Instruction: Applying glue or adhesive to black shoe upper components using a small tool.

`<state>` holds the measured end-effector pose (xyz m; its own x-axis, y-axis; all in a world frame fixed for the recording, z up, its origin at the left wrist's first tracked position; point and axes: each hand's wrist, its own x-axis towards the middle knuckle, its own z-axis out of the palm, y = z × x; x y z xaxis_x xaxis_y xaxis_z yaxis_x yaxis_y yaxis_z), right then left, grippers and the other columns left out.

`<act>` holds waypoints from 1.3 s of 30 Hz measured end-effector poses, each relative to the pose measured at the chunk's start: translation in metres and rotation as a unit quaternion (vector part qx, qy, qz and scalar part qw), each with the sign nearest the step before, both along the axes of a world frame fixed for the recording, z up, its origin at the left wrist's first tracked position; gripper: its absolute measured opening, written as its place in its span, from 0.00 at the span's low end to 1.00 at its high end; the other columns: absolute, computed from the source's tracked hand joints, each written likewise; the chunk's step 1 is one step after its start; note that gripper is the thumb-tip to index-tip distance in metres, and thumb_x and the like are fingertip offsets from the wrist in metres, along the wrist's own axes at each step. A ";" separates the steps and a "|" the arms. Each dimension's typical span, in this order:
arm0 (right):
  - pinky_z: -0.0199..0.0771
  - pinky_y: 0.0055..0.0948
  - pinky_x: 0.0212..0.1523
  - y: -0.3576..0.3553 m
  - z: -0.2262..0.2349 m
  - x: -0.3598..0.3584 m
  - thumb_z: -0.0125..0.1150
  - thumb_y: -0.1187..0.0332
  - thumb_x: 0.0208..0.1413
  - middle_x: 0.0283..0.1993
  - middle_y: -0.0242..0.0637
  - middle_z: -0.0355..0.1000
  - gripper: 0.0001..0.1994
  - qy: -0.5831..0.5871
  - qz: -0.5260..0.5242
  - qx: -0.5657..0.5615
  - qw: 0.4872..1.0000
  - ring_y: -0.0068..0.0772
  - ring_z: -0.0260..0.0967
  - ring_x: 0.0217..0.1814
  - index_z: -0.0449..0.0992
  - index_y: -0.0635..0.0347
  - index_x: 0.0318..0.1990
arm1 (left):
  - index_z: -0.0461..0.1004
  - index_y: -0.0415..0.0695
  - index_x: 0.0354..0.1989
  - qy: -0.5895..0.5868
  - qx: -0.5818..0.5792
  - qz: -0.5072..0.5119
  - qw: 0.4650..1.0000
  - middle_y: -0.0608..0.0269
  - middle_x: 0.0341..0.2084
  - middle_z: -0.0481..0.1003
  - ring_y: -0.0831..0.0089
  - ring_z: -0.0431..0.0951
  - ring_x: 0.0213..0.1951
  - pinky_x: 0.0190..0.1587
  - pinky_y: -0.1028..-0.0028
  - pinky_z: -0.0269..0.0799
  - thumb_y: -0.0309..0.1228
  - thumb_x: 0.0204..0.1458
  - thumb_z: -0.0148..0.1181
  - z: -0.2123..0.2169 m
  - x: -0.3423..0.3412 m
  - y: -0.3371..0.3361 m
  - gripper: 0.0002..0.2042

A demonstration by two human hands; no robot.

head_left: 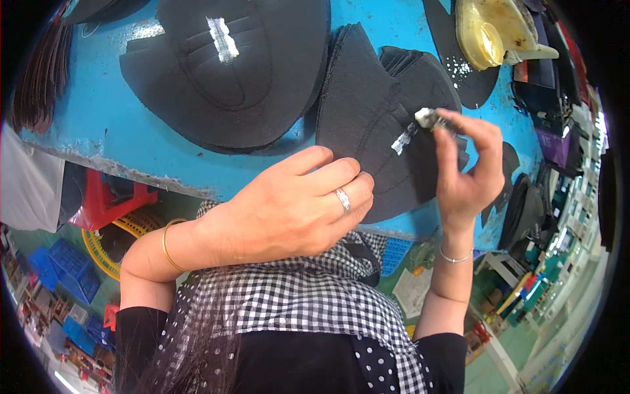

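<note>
My right hand (474,164) pinches a small dark brush (426,119) with a white, pasty tip, held over a stack of cut black fabric pieces (367,111). Under the brush, a short white smear (401,142) marks the top piece. My left hand (302,197) lies at the near left edge of this stack, its fingers bent together over the fabric edge; the thumb is hidden. To the left sits another pile of curved black pieces (157,72), its top one bearing a wider white strip (222,41).
A yellowed tub (482,46) with a pale pot stands at the far right of the blue table (98,85). White specks dot the black piece beside it. More dark cut pieces (46,85) hang at the left. A red stool (115,197) and blue crate (72,269) are below.
</note>
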<state>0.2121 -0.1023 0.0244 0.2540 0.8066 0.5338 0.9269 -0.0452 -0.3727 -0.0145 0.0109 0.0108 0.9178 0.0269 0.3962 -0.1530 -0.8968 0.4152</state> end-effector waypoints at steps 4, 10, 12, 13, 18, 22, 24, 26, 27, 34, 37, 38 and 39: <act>0.68 0.35 0.44 -0.012 0.008 -0.019 0.77 0.73 0.42 0.37 0.30 0.80 0.14 0.023 0.110 -0.059 0.992 0.33 0.73 0.36 0.81 0.56 0.38 | 0.81 0.42 0.41 0.018 -0.014 -0.013 1.000 0.61 0.42 0.78 0.66 0.78 0.44 0.44 0.69 0.76 0.34 0.43 0.67 0.005 0.001 0.002 0.16; 0.74 0.31 0.51 -0.026 0.011 0.008 0.62 0.76 0.61 0.45 0.46 0.79 0.08 0.311 -0.061 0.117 0.941 0.32 0.76 0.44 0.72 0.67 0.46 | 0.82 0.42 0.40 -0.087 0.021 -0.012 0.996 0.66 0.28 0.70 0.70 0.75 0.32 0.36 0.73 0.75 0.32 0.37 0.63 0.000 0.013 -0.003 0.18; 0.76 0.30 0.52 -0.026 0.016 0.027 0.55 0.76 0.66 0.45 0.48 0.78 0.06 0.340 -0.032 0.178 0.923 0.32 0.76 0.47 0.71 0.69 0.47 | 0.85 0.50 0.39 -0.175 0.029 -0.012 0.984 0.69 0.24 0.63 0.74 0.72 0.28 0.31 0.76 0.71 0.34 0.32 0.64 0.010 0.004 -0.006 0.20; 0.76 0.30 0.51 -0.026 0.017 0.031 0.55 0.76 0.66 0.45 0.48 0.78 0.06 0.362 -0.028 0.191 0.912 0.32 0.76 0.46 0.71 0.68 0.47 | 0.85 0.54 0.39 -0.195 0.055 0.001 0.979 0.71 0.24 0.63 0.74 0.71 0.28 0.30 0.76 0.70 0.35 0.30 0.65 0.019 -0.002 -0.002 0.20; 0.74 0.24 0.50 -0.031 0.011 0.017 0.59 0.77 0.64 0.44 0.44 0.79 0.06 0.377 -0.029 0.098 0.921 0.25 0.75 0.45 0.72 0.67 0.46 | 0.85 0.57 0.44 0.021 0.040 0.189 0.981 0.71 0.28 0.67 0.71 0.72 0.34 0.32 0.70 0.71 0.27 0.27 0.72 0.043 -0.042 0.024 0.27; 0.73 0.22 0.50 -0.025 0.006 -0.006 0.65 0.79 0.58 0.43 0.41 0.80 0.09 0.355 -0.034 0.005 0.934 0.24 0.75 0.45 0.73 0.65 0.44 | 0.80 0.52 0.52 0.028 -0.019 0.139 0.990 0.62 0.42 0.76 0.64 0.77 0.42 0.44 0.64 0.72 0.28 0.31 0.75 0.012 -0.029 0.044 0.30; 0.73 0.21 0.47 -0.024 0.008 -0.011 0.67 0.79 0.56 0.41 0.38 0.80 0.09 0.299 -0.017 -0.041 0.953 0.22 0.75 0.43 0.74 0.64 0.43 | 0.79 0.52 0.53 0.018 -0.078 0.049 0.996 0.63 0.49 0.77 0.63 0.77 0.47 0.48 0.63 0.72 0.36 0.39 0.73 0.009 -0.022 0.025 0.27; 0.73 0.22 0.38 -0.017 0.006 -0.019 0.70 0.78 0.52 0.37 0.33 0.80 0.08 0.268 0.005 -0.073 0.961 0.21 0.72 0.37 0.78 0.62 0.38 | 0.79 0.51 0.52 0.002 -0.063 -0.009 0.998 0.64 0.51 0.76 0.65 0.77 0.48 0.49 0.63 0.72 0.42 0.45 0.69 -0.006 -0.010 0.008 0.24; 0.72 0.23 0.37 -0.013 0.004 -0.021 0.71 0.78 0.50 0.36 0.33 0.79 0.08 0.227 -0.001 -0.077 0.971 0.23 0.72 0.35 0.79 0.61 0.37 | 0.80 0.49 0.49 -0.003 -0.047 -0.013 0.999 0.64 0.49 0.77 0.66 0.77 0.48 0.49 0.64 0.73 0.41 0.47 0.68 -0.008 -0.005 0.002 0.20; 0.71 0.29 0.38 0.004 -0.004 0.006 0.74 0.76 0.47 0.35 0.33 0.79 0.10 0.029 -0.016 0.018 0.999 0.32 0.72 0.35 0.80 0.59 0.38 | 0.81 0.44 0.43 0.014 -0.023 -0.025 0.999 0.62 0.44 0.78 0.66 0.77 0.47 0.47 0.67 0.74 0.37 0.43 0.69 -0.003 0.006 -0.001 0.18; 0.68 0.33 0.42 -0.004 0.001 -0.004 0.77 0.74 0.42 0.36 0.31 0.80 0.14 -0.047 0.060 -0.028 0.997 0.33 0.73 0.36 0.81 0.56 0.39 | 0.81 0.42 0.42 0.046 -0.022 -0.032 0.998 0.62 0.44 0.78 0.66 0.77 0.47 0.46 0.68 0.75 0.36 0.42 0.69 0.004 0.006 0.001 0.18; 0.68 0.33 0.42 -0.007 0.003 -0.008 0.77 0.74 0.42 0.36 0.31 0.80 0.14 -0.047 0.061 -0.027 0.997 0.33 0.73 0.36 0.81 0.56 0.39 | 0.81 0.42 0.42 0.047 -0.022 -0.031 0.998 0.62 0.44 0.78 0.66 0.77 0.47 0.46 0.68 0.75 0.36 0.42 0.69 0.006 0.006 0.002 0.18; 0.67 0.33 0.42 -0.009 0.004 -0.013 0.77 0.74 0.42 0.36 0.30 0.80 0.14 0.012 0.092 -0.045 0.995 0.32 0.72 0.35 0.81 0.56 0.38 | 0.81 0.42 0.42 0.062 -0.027 -0.033 0.997 0.61 0.44 0.78 0.66 0.77 0.47 0.46 0.68 0.75 0.36 0.42 0.69 0.009 0.007 0.003 0.18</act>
